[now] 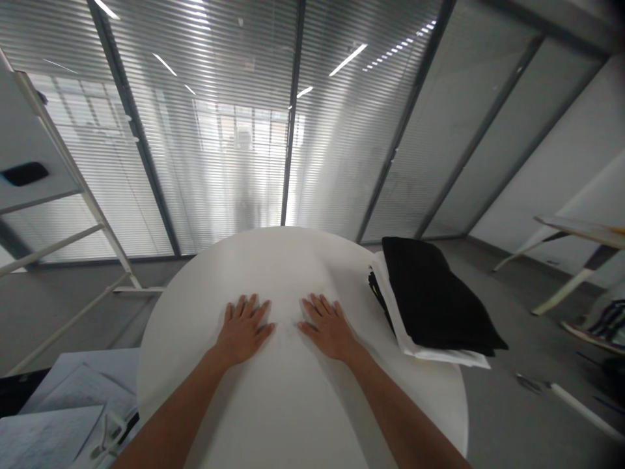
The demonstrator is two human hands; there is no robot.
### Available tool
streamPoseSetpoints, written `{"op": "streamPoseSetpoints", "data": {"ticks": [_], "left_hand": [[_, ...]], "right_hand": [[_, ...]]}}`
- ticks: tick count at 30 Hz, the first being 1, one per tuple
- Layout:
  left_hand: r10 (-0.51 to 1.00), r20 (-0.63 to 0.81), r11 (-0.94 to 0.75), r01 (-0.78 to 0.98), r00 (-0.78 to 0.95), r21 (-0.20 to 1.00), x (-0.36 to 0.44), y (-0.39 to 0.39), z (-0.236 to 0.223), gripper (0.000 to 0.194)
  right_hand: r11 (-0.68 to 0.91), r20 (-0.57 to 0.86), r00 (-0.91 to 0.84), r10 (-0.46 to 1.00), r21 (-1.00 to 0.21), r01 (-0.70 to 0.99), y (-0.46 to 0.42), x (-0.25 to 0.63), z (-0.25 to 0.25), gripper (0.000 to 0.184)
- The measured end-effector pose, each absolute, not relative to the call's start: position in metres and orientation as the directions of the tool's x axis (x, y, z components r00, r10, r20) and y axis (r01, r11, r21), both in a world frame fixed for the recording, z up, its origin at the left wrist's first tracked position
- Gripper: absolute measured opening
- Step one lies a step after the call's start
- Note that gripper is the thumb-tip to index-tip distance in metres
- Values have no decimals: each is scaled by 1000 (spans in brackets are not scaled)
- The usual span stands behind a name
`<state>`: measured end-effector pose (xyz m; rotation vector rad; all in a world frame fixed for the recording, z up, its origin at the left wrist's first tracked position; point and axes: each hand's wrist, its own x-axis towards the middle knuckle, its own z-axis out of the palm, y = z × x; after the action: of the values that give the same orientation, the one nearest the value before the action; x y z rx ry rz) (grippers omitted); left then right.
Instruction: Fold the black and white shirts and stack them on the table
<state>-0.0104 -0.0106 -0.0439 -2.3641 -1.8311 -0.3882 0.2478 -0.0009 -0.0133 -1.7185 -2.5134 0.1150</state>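
Note:
My left hand and my right hand lie flat on a round white table, palms down with the fingers spread. Neither holds anything, and a small gap separates the fingertips. To the right of my right hand, a folded black cloth rests on a stack of white sheets. That stack is the nearest object to my right hand, though not touching it.
Papers lie on a surface at lower left. A white ladder-like frame stands at left, with glass partitions and blinds behind. At right are another white-legged table, a shoe, and a white rod on the grey floor.

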Motion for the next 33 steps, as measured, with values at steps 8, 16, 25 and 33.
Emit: {"op": "streamPoseSetpoints", "data": {"ticks": [8,16,25,33], "left_hand": [[926,297,-260,964,234,53,-12,-9,-48,59],[938,255,-262,963,236,70,-11,-10,-44,60],[933,266,-268,961,241,69,-12,-10,-44,59],[927,283,-272,961,246,55,-14,-8,-49,59]], "right_hand": [[366,40,-364,930,-126,922,-2,248,-12,72],[359,20,-359,933,-114,926,1,249,-15,72],[373,55,-369,928,-121,920,-1,249,-14,70],[369,47,-366,929,-138,919,-2,250,-13,71]]}}
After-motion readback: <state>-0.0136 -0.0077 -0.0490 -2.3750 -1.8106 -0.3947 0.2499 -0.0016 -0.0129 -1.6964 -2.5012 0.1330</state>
